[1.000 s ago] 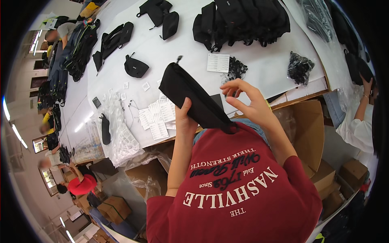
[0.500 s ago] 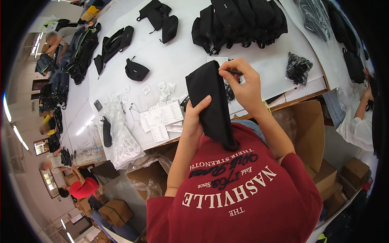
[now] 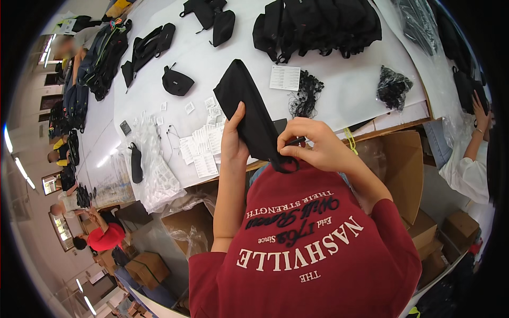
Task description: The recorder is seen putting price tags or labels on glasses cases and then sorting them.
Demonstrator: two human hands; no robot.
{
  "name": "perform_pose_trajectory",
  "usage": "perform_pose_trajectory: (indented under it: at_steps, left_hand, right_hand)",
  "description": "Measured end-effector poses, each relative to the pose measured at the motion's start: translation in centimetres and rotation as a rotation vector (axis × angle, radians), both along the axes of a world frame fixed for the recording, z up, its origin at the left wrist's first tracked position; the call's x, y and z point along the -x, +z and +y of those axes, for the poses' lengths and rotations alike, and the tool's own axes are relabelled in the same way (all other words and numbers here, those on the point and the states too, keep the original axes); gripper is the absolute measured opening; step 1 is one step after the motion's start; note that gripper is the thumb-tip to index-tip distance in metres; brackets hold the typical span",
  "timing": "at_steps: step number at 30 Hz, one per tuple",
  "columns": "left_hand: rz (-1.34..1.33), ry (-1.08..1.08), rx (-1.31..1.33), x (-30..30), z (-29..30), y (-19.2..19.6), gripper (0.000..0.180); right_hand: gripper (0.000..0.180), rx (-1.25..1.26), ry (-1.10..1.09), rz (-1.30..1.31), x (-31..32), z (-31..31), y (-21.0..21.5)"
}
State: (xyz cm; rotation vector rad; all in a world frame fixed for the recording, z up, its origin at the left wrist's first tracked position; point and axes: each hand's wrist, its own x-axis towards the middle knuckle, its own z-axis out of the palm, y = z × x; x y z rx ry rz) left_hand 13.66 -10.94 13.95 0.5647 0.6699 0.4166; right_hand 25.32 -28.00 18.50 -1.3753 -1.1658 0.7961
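Note:
A black fabric pouch [image 3: 248,111] is tilted up in front of my chest, its far end over the table. My left hand [image 3: 233,139] is closed round its left side, the thumb lying across the face. At the pouch's near right edge, my right hand [image 3: 318,146] pinches a small dark stick-shaped thing [image 3: 296,141]; its exact kind is unclear. A black loop [image 3: 286,167] hangs from the pouch's near end. Just beyond my right hand lie a tangle of black cords [image 3: 306,95] and a white printed sheet [image 3: 285,78].
Black pouches are heaped [image 3: 318,29] at the far side of the white table [image 3: 143,98]. White paper slips [image 3: 204,151] and a clear plastic bag [image 3: 154,175] lie to the left. An open cardboard box [image 3: 405,175] stands right. Another person's hand [image 3: 481,111] shows far right.
My right hand has moved from the pouch's far end down along its right edge to the near end. The pouch has shifted left, uncovering the printed sheet and cords.

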Motion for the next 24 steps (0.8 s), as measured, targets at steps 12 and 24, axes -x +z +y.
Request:
perform_pose_trajectory:
  at_steps: [12, 24]
  left_hand:
    - [-0.043, -0.136, 0.164, 1.8, -1.8, 1.0, 0.036]
    - [0.27, -0.388, -1.207, 7.6, -0.9, 3.5, 0.046]
  right_hand:
    - [0.054, -0.05, -0.259, -0.871, 0.1, 0.7, -1.9]
    - [0.024, 0.023, -0.023, 0.091, -2.3, 1.1, -0.6]
